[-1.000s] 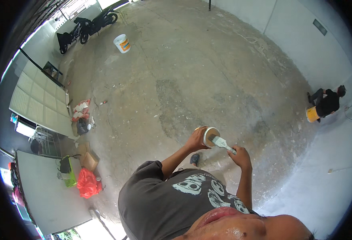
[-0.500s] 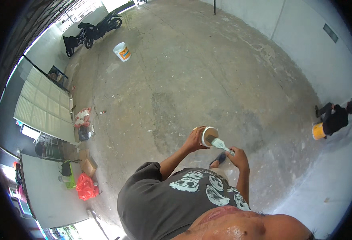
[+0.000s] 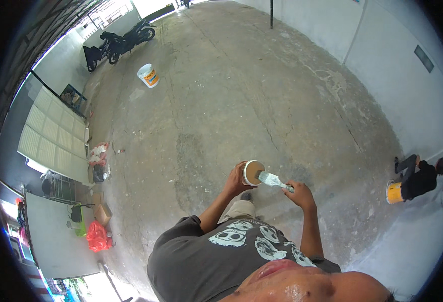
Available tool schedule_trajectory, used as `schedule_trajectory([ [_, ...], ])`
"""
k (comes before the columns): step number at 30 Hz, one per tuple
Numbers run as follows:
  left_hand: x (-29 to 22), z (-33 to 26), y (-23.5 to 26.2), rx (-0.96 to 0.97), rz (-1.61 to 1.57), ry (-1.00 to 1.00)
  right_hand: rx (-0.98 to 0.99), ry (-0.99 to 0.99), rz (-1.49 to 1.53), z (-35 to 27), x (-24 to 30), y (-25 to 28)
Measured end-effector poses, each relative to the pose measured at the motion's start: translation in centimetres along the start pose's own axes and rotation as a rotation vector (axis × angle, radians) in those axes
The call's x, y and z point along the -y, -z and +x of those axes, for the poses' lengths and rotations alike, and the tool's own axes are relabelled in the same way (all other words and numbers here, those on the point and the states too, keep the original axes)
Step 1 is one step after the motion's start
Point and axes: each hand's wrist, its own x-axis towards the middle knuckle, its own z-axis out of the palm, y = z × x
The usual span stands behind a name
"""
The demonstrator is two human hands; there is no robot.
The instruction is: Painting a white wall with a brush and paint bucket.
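Note:
In front of my body, my left hand [image 3: 236, 180] is wrapped round the side of a small white tub [image 3: 252, 172] that has tan paint in it. My right hand [image 3: 301, 195] grips the handle of a paintbrush [image 3: 272, 179] with a pale, paint-smeared body. The brush points left, and its bristles are over the tub's open mouth, at its right side. Whether the bristle tips touch the paint, I cannot tell.
A white bucket [image 3: 148, 75] with an orange label stands ahead on the concrete floor. At the right wall [image 3: 382, 65], another person [image 3: 420, 176] sits on a yellow bucket [image 3: 394, 193]. Motorcycles [image 3: 126, 43] are parked far left; a red plastic bag [image 3: 99, 236] and cardboard box [image 3: 102, 213] lie nearer.
The tub and brush have shifted a little left in the view, both still held. The surroundings have moved in the view, and a foot and trouser leg show differently below the tub.

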Motion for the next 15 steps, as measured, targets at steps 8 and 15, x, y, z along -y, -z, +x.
schedule_trajectory([
  [8, 3.8, 16.7, -6.1, -0.004, 0.061, -0.011, -0.037, -0.077, 0.029, 13.0, -7.0, 7.2],
  [15, 5.3, 36.0, -9.5, 0.112, -0.007, -0.008, -0.158, -0.217, 0.162, 24.6, -9.2, 16.6],
])
